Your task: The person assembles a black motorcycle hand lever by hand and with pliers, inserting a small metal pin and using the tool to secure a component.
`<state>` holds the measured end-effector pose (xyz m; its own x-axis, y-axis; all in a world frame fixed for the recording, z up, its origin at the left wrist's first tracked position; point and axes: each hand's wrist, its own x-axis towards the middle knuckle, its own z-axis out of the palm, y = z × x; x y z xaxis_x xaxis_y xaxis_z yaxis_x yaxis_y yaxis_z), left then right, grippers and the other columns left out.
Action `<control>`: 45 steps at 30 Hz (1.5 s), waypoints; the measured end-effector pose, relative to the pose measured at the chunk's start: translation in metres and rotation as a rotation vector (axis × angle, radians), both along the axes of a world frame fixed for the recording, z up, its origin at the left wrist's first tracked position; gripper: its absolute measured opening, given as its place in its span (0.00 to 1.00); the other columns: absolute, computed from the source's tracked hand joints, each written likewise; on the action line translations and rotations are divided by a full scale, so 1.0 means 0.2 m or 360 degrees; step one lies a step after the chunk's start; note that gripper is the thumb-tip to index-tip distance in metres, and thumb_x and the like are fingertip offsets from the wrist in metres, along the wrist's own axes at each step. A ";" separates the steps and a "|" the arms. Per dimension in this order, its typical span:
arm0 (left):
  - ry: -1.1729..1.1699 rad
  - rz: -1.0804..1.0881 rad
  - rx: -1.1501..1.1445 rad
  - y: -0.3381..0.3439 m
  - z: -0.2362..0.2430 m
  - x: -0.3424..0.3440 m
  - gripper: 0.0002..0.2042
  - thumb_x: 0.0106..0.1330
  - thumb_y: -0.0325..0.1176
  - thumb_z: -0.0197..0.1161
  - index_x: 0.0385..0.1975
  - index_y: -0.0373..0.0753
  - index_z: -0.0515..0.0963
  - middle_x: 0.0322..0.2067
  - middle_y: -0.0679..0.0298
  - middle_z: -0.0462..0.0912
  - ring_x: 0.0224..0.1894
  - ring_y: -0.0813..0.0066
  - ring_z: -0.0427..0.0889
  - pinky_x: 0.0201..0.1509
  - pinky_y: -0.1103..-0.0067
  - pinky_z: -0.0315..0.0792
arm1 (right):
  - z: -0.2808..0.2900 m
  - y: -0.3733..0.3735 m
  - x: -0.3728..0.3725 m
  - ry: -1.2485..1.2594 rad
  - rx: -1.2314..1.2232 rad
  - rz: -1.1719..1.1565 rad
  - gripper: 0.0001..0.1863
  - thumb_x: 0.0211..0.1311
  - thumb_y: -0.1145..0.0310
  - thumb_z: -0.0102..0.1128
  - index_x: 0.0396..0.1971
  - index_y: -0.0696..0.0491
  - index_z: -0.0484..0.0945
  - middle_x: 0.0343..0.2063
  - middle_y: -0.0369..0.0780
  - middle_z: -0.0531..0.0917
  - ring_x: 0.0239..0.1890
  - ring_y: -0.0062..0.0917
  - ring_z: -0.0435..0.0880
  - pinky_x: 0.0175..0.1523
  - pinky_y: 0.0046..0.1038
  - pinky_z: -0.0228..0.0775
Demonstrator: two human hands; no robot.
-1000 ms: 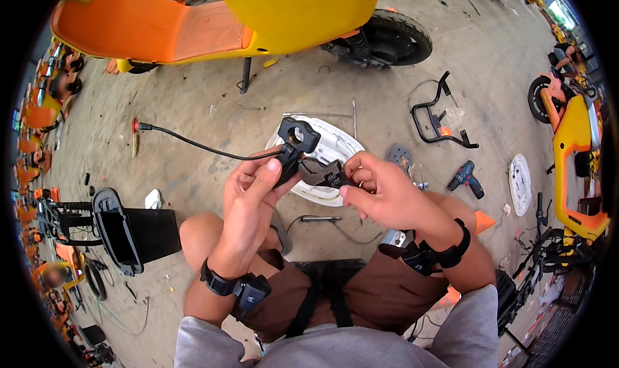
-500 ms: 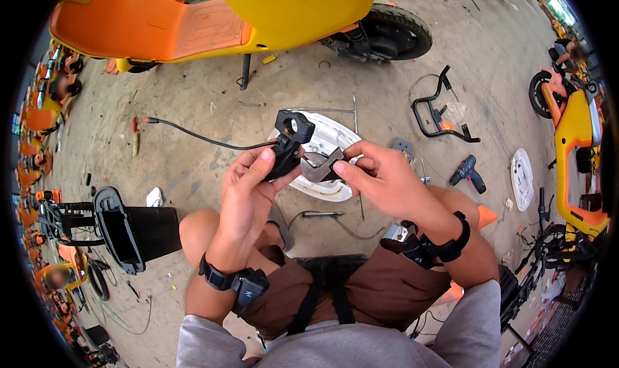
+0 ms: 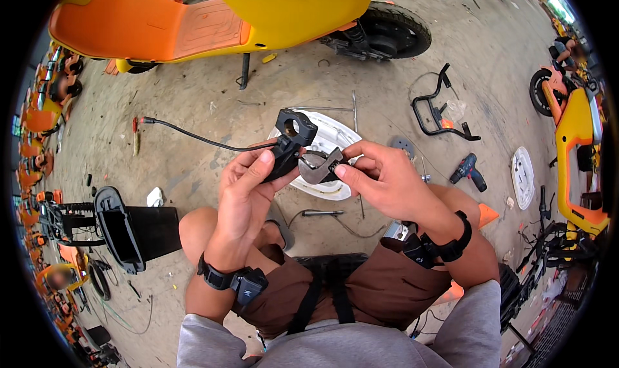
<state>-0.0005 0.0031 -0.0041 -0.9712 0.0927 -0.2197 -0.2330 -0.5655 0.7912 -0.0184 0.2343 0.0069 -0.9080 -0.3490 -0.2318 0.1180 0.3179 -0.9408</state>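
The stained concrete floor (image 3: 193, 181) directly bears a white panel (image 3: 332, 127), a black tubular frame (image 3: 418, 118), a cordless drill (image 3: 470, 170) and a second white panel (image 3: 523, 178) at right.

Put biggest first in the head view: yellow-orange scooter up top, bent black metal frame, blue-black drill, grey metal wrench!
Yellow-orange scooter
Bent black metal frame
Unsure: blue-black drill and grey metal wrench look alike; the wrench is nearer.

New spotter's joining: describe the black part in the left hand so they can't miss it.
From the yellow scooter up top, drop to the white shell. Over it, the left hand holds the black part. Unlike the grey wrench at its right, it has a round ring and a cable with a reddish tip.
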 end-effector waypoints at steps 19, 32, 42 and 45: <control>0.0055 -0.0093 0.0004 -0.01 0.00 0.01 0.16 0.71 0.31 0.58 0.54 0.27 0.72 0.49 0.49 0.80 0.54 0.59 0.81 0.61 0.62 0.75 | -0.02 0.00 0.01 0.0016 -0.0033 -0.0035 0.19 0.63 0.59 0.64 0.40 0.62 0.79 0.19 0.41 0.82 0.20 0.18 0.72 0.26 0.25 0.63; 0.0051 -0.0098 -0.0037 -0.01 0.00 0.01 0.16 0.71 0.31 0.57 0.54 0.28 0.72 0.50 0.50 0.80 0.55 0.61 0.81 0.62 0.64 0.75 | -0.01 0.00 0.02 -0.0033 -0.0069 -0.0050 0.17 0.63 0.62 0.63 0.41 0.61 0.80 0.19 0.40 0.82 0.20 0.17 0.75 0.26 0.24 0.64; 0.0078 -0.0084 -0.0110 0.01 0.01 0.01 0.16 0.71 0.29 0.58 0.55 0.28 0.73 0.49 0.50 0.81 0.53 0.63 0.81 0.62 0.65 0.75 | 0.00 0.01 0.01 -0.0010 0.0045 -0.0045 0.16 0.64 0.61 0.61 0.39 0.60 0.81 0.19 0.39 0.82 0.19 0.19 0.74 0.26 0.25 0.64; 0.0074 -0.0082 -0.0144 0.01 0.01 0.02 0.16 0.71 0.29 0.58 0.55 0.28 0.73 0.49 0.50 0.81 0.53 0.64 0.81 0.62 0.65 0.74 | 0.00 0.01 0.01 -0.0022 0.0080 -0.0021 0.15 0.65 0.63 0.61 0.41 0.61 0.80 0.20 0.38 0.82 0.21 0.17 0.75 0.27 0.23 0.64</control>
<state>0.0026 0.0051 -0.0012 -0.9749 0.1249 -0.1845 -0.2221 -0.4794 0.8490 -0.0160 0.2371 0.0077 -0.9089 -0.3249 -0.2614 0.1355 0.3628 -0.9219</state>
